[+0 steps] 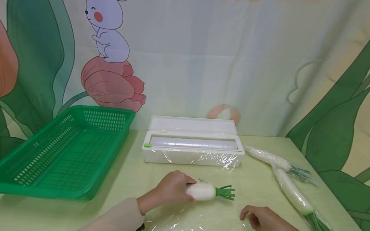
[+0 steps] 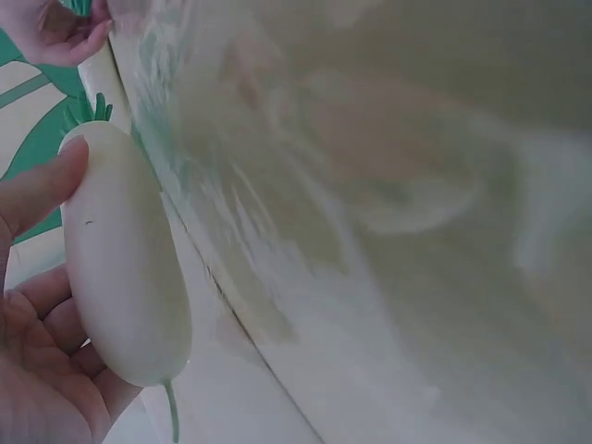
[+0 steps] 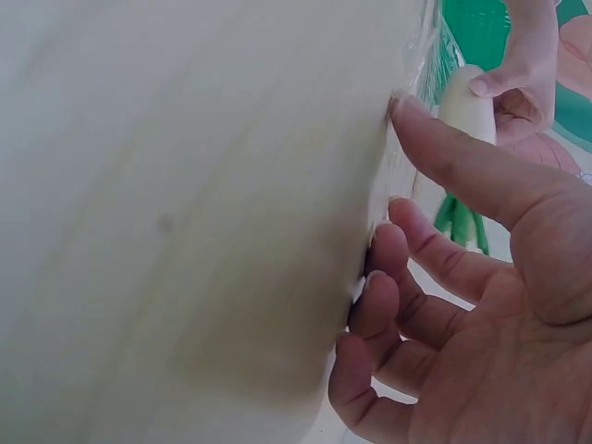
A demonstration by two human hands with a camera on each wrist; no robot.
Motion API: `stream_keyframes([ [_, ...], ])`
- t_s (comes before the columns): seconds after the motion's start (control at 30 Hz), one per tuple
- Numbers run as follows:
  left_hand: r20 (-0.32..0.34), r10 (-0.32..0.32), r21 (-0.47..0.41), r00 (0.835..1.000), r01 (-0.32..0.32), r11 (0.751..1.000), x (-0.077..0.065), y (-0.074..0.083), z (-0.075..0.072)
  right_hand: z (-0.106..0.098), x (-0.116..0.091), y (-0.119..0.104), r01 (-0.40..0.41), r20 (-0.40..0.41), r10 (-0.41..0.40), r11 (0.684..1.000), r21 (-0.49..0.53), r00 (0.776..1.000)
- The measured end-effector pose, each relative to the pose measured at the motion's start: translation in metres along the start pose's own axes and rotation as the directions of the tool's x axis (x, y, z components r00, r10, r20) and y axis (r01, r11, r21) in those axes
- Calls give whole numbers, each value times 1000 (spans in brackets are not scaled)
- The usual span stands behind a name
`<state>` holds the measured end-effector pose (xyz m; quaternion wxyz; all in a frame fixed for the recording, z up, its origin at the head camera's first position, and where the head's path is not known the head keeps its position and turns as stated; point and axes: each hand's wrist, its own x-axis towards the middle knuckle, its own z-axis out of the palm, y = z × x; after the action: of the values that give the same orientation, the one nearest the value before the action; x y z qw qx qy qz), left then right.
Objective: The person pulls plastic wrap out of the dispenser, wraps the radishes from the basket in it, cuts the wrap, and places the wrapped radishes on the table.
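My left hand (image 1: 174,188) grips a white radish (image 1: 202,191) with short green stalks, lying level above the middle of the table. In the left wrist view the thumb lies over one side of the radish (image 2: 125,259) and the fingers are behind it; its thin root hangs free. Clear plastic film (image 1: 176,221) is spread on the table below and in front of it. To the right, my right hand (image 1: 264,218) has loosely bent fingers. The right wrist view shows its fingertips (image 3: 384,242) against the table surface beside the film's edge, thumb apart from them.
A white cling film box (image 1: 192,157) with its lid raised stands at the back, a film roll (image 1: 193,143) inside. A green plastic basket (image 1: 95,173) is at the left. Two film-wrapped radishes, one farther back (image 1: 268,158) and one nearer (image 1: 293,191), lie at the right.
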<state>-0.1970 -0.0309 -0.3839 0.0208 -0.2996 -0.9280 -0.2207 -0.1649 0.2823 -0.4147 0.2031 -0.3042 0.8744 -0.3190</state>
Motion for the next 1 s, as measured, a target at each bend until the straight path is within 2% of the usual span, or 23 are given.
stream_keyframes([
  [0.33,61,-40,70,997,35,997,2,5,4,0,0,0,-23,21,22,999,36,1000],
  [0.6,70,-28,48,997,24,999,1,6,3,0,0,-1,-63,35,62,997,54,997],
  [1.0,74,-37,35,997,35,999,2,4,4,0,0,-1,-50,24,49,998,36,999],
])
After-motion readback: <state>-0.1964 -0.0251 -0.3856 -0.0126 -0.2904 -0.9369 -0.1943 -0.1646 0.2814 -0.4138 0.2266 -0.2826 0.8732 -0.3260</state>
